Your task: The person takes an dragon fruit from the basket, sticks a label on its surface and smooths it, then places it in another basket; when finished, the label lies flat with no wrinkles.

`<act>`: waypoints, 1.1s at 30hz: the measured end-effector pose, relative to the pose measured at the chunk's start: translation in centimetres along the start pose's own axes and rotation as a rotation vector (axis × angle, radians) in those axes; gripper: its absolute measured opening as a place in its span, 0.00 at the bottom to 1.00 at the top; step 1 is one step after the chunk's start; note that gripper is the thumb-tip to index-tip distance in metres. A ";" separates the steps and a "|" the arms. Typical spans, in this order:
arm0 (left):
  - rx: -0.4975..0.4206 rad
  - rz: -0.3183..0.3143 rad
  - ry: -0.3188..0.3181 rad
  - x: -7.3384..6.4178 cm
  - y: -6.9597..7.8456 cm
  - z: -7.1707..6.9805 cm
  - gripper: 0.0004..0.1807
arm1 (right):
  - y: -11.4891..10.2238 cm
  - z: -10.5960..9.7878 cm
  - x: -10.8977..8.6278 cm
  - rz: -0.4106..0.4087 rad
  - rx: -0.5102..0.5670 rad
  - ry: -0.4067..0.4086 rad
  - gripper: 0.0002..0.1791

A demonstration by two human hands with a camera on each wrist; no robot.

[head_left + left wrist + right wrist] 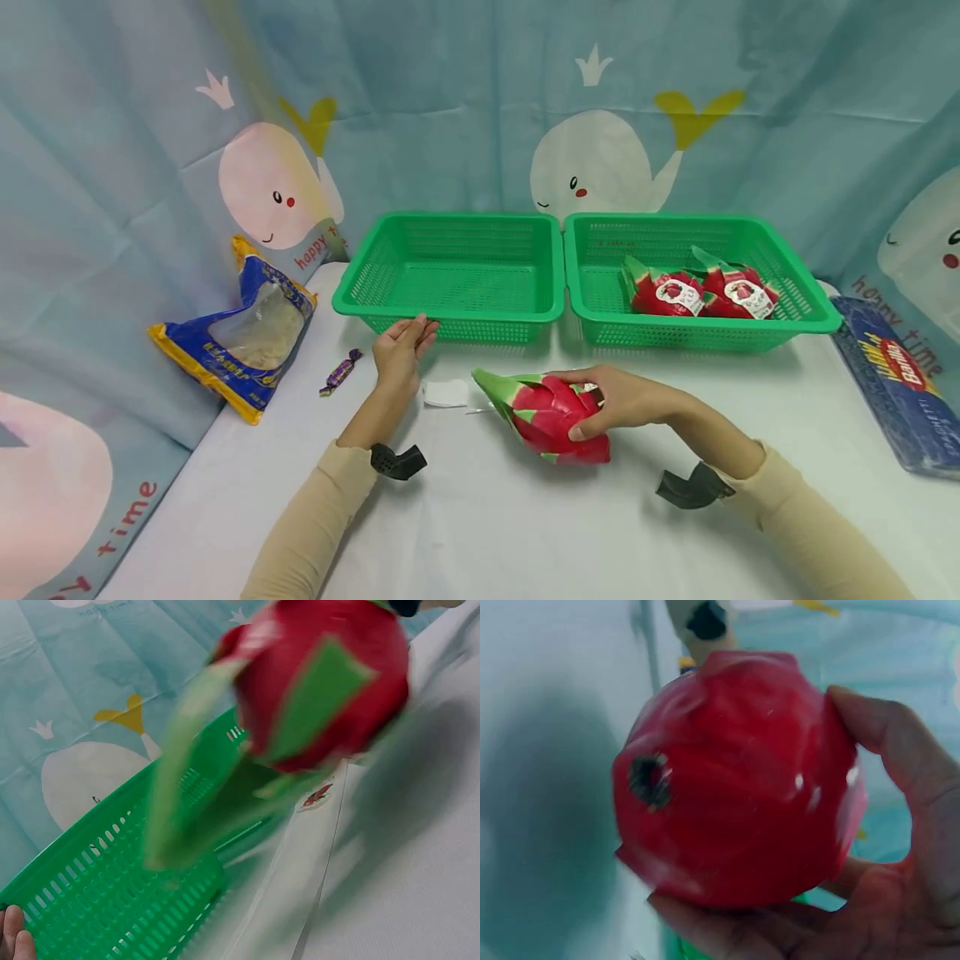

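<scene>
My right hand [622, 400] holds a red dragon fruit [558, 421] with green leaf tips above the white table. Its thumb lies on the near side and its other fingers are on the far side, and the leafy end points left. In the right wrist view the round red end of the dragon fruit [735, 780] faces the camera between thumb and fingers. My left hand [401, 350] grips the front rim of the left green basket [450, 315], which has nothing in it. In the left wrist view its fingertips [15, 937] show at the basket's edge.
Two labelled dragon fruits [705, 292] lie in the right green basket [705, 329]. A blue-yellow bag [258, 333] and a purple-wrapped candy [341, 372] are at left. White paper [446, 393] lies near the dragon fruit. A blue Barilla pack [900, 383] is at right. A whale-printed curtain [465, 100] stands behind.
</scene>
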State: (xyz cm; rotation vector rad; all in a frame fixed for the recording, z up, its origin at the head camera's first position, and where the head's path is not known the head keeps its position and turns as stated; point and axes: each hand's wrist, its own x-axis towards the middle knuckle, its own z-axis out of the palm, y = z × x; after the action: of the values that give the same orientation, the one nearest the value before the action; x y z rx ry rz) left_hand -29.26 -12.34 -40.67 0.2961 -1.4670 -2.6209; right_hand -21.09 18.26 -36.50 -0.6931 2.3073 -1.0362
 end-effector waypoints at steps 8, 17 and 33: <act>-0.025 -0.001 -0.007 -0.2 0.6 0.0 0.04 | 0.1 1.8 -0.5 0.079 -0.121 -0.026 0.43; 0.029 -0.036 -0.058 -0.3 0.0 0.4 0.09 | 0.7 0.9 -0.5 0.067 -0.094 -0.150 0.43; 0.786 0.058 -0.732 -2.7 -2.6 3.7 0.17 | 4.6 -1.6 2.1 -0.090 -0.346 0.413 0.18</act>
State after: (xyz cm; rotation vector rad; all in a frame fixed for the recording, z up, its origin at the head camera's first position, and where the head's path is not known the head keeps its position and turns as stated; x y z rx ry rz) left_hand -27.51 -7.39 -40.70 -0.7144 -2.6232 -2.0409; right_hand -24.73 20.48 -39.68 -0.7778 2.8823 -0.8914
